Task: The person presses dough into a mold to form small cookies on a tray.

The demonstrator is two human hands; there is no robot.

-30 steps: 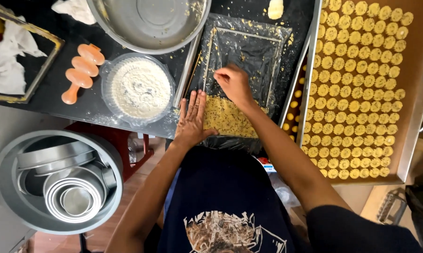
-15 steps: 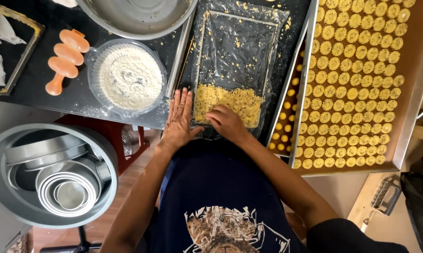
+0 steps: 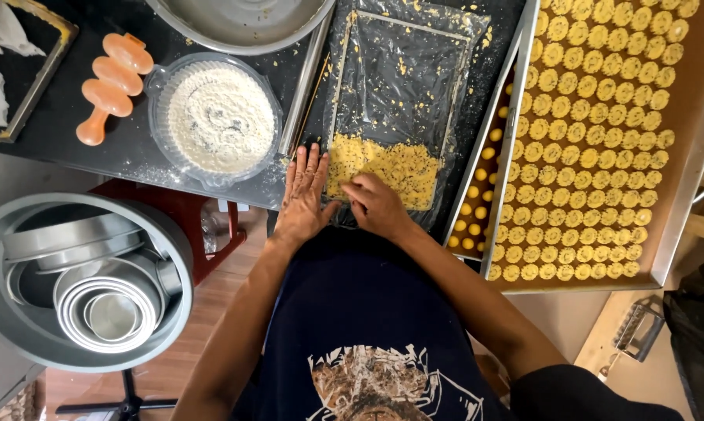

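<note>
Head view: crumbly yellow dough lies on a clear plastic sheet on the black counter's near edge. Right hand, fingers curled, presses on the dough, gripping nothing. Left hand lies flat and open, pinning the sheet's edge. Just right stands a metal tray of small round yellow cookies; left, a clear bowl of white flour.

plastic sheet: glossy, clear | tray: matt metal | dough: crumbly
</note>
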